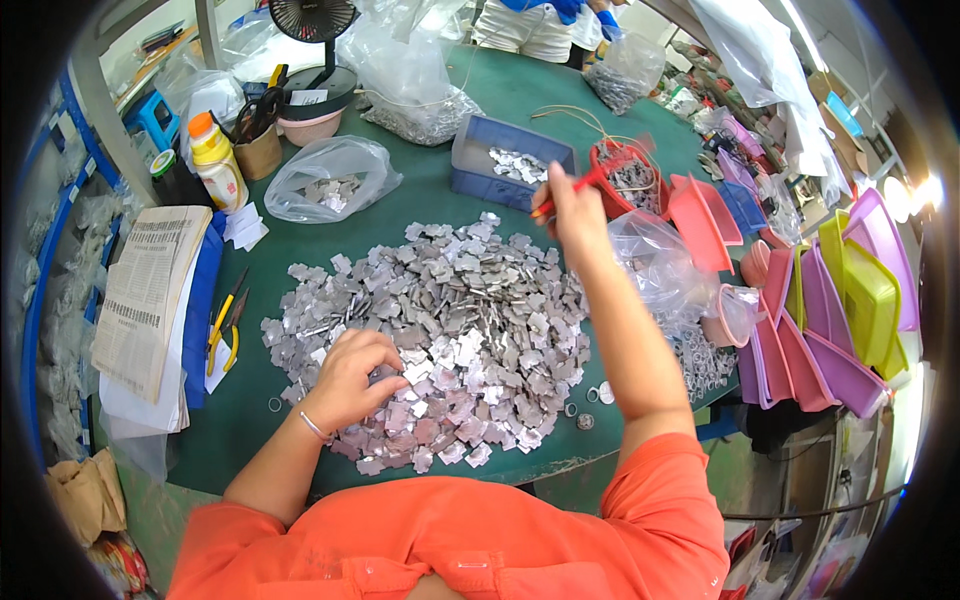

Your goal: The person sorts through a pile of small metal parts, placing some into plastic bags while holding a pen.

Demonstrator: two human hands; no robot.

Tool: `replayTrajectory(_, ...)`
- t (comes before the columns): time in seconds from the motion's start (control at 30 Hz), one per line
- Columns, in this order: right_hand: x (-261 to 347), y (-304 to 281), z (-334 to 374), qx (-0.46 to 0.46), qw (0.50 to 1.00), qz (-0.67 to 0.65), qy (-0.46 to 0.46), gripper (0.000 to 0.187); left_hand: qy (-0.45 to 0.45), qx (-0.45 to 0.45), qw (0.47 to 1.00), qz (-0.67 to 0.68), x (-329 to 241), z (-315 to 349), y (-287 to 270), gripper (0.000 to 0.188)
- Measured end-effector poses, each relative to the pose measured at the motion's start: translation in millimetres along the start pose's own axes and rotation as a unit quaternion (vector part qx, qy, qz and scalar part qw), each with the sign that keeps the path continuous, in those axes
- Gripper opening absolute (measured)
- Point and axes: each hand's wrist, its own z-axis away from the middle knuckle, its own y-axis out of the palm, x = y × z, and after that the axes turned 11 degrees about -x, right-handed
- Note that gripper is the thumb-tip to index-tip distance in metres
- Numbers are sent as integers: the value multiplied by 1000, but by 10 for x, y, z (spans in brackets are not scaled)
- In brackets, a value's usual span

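A broad heap of small flat silver-grey metal pieces [470, 310] covers the middle of the green table. My left hand [350, 380] rests at the heap's near left side, its fingers curled toward the thumb; what lies inside them, if anything, is hidden. Beyond the heap's far right edge, my right hand [575, 210] is raised and closed around a slim red-handled tool [594, 177], whose far end is blurred. Close by are a blue-grey bin [480, 183] with some metal pieces [517, 164] inside and a red basket [612, 208] of grey parts.
To the left are newspapers [150, 290], yellow-handled pliers [228, 325], a yellow bottle [215, 165] and an open plastic bag [330, 180]. A fan [315, 20] stands at the back. Pink, purple and green trays [860, 280] crowd the right side. Another person [520, 25] is across the table.
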Motion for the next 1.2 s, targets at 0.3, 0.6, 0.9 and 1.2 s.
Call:
replayTrajectory(0.3,1,-324,-1115,-104,973,-137,154,21,10,-10,1000,9,49,13,34,18)
replayTrajectory(0.6,108,-15,-155,37,973,-173,146,38,8,-17,1000,3,8,23,2,19)
replayTrajectory(0.9,-383,171,1571,277,858,161,-403,29,-2,14,995,99,-25,-53,38,17)
replayTrajectory(1.2,-587,-251,1816,-25,945,12,-325,18,-35,-9,998,52,10,28,150,17)
